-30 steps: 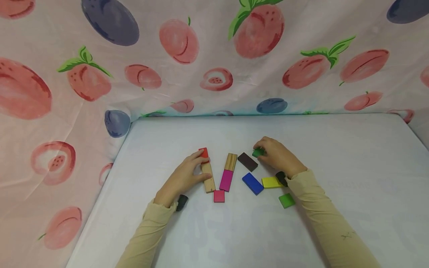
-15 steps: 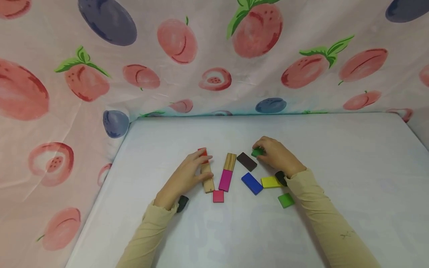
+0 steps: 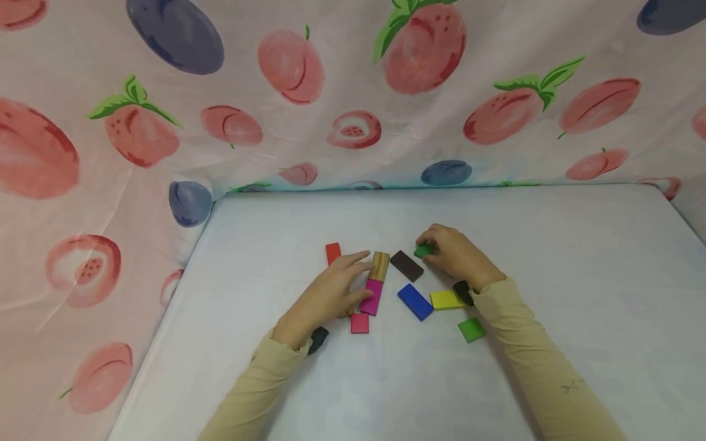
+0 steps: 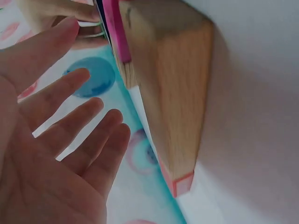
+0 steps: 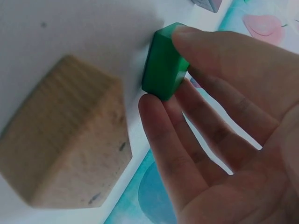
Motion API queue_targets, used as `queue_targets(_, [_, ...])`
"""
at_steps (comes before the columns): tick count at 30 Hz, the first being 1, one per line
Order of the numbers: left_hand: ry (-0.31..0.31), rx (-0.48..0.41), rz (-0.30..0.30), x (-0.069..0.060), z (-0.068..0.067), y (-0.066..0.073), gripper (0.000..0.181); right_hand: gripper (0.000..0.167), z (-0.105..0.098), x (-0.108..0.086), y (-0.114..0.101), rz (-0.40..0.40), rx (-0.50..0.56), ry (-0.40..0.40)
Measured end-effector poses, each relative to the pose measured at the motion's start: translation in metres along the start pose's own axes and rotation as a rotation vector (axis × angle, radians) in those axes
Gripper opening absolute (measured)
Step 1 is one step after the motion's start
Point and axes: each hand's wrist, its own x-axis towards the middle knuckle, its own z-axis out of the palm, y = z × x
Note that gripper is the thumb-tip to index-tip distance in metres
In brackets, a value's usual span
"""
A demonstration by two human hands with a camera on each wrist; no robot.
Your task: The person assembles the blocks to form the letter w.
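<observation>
From where I stand, the right hand (image 3: 455,254) pinches a small dark-green painted block (image 3: 423,250) between thumb and fingers, at about one o'clock from a dark-brown rectangular block (image 3: 407,266) on the white counter (image 3: 579,306); I can't tell whether the green piece is lifted. The left hand (image 3: 325,291) holds nothing, its fingers spread wide by the magenta rectangular block (image 3: 372,297), which meets a striped bare-wood block (image 3: 379,266) at its twelve o'clock end. A pink square block (image 3: 360,323) sits at seven o'clock from the magenta one, and a bright-red block (image 3: 333,252) shows beyond the left hand, between nine and ten o'clock from the striped wood. To handle the green piece well, I'd keep that light grip on its edges, lift it enough to clear the brown block, and set it down flat. The left hand would do best to steady from above, without nudging the magenta and striped pair apart. I'd also mind the right wrist, low over the yellow rectangular block (image 3: 447,300) at three o'clock from the blue rectangular block (image 3: 415,302).
</observation>
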Motion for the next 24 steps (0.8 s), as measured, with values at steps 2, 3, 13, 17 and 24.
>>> queue_targets(2, [-0.006, 0.007, 0.018, 0.003, 0.003, 0.002, 0.054, 0.028, 0.000, 0.000, 0.001, -0.007, 0.005, 0.002])
queue_targets(3, [-0.007, 0.010, 0.027, 0.004, 0.004, 0.002, 0.053, 0.028, 0.000, 0.000, 0.001, -0.009, 0.008, 0.003])
queue_targets(13, [-0.014, 0.036, 0.095, 0.008, 0.013, 0.003, 0.046, 0.027, -0.001, 0.001, 0.000, -0.016, 0.016, -0.001])
queue_targets(17, [-0.030, 0.025, 0.093, 0.009, 0.014, 0.002, 0.044, 0.027, -0.001, 0.001, 0.001, -0.011, 0.018, 0.000])
queue_targets(24, [-0.044, 0.000, 0.086, 0.008, 0.015, 0.002, 0.043, 0.027, -0.001, 0.002, 0.000, -0.001, 0.009, -0.006])
